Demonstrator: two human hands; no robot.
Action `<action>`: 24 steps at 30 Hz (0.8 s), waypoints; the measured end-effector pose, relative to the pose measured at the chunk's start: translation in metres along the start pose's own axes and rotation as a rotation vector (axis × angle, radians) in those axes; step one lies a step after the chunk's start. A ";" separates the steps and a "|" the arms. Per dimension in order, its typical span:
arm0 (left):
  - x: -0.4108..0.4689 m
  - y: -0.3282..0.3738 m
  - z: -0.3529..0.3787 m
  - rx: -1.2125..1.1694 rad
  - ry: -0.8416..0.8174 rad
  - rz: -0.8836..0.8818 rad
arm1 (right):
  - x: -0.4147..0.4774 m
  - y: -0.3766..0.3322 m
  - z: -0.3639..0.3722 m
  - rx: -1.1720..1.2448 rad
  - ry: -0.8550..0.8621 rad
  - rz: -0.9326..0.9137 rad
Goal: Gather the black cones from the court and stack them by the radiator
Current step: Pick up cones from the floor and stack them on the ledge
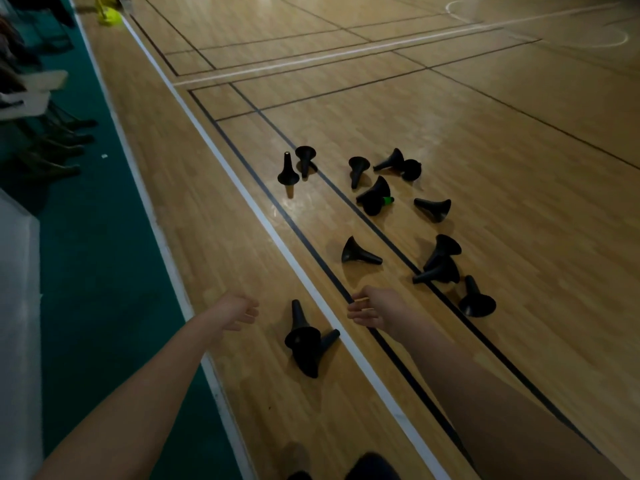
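Many black cones (358, 253) on wood court (485, 133) — L hand (242, 311), R hand (372, 310) fingers loose-curled, empty.

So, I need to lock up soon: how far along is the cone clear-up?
Done: nothing visible; no stack is in view. In hand: the left hand and right hand hold nothing, both stretched toward the nearest pair of cones by the white line. Left: the black cones sit scattered on the court floor, ungathered.
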State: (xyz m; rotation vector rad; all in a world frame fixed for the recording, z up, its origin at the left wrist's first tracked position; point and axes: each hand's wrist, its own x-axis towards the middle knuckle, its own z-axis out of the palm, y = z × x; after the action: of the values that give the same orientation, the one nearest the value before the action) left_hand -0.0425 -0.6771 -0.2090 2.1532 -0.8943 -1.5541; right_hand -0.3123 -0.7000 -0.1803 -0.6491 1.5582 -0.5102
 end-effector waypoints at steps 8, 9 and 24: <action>0.050 0.045 -0.020 -0.050 0.035 -0.051 | 0.080 -0.076 0.005 -0.112 -0.090 -0.002; 0.056 0.053 -0.020 -0.058 0.052 -0.061 | 0.091 -0.088 0.006 -0.133 -0.103 -0.008; 0.080 0.121 -0.022 -0.278 0.400 -0.158 | 0.206 -0.237 0.054 -0.566 -0.457 -0.155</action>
State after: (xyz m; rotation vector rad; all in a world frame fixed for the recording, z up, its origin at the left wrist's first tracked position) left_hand -0.0409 -0.8217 -0.1869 2.2500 -0.3640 -1.1634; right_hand -0.2398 -1.0106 -0.1802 -1.2314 1.2125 -0.0095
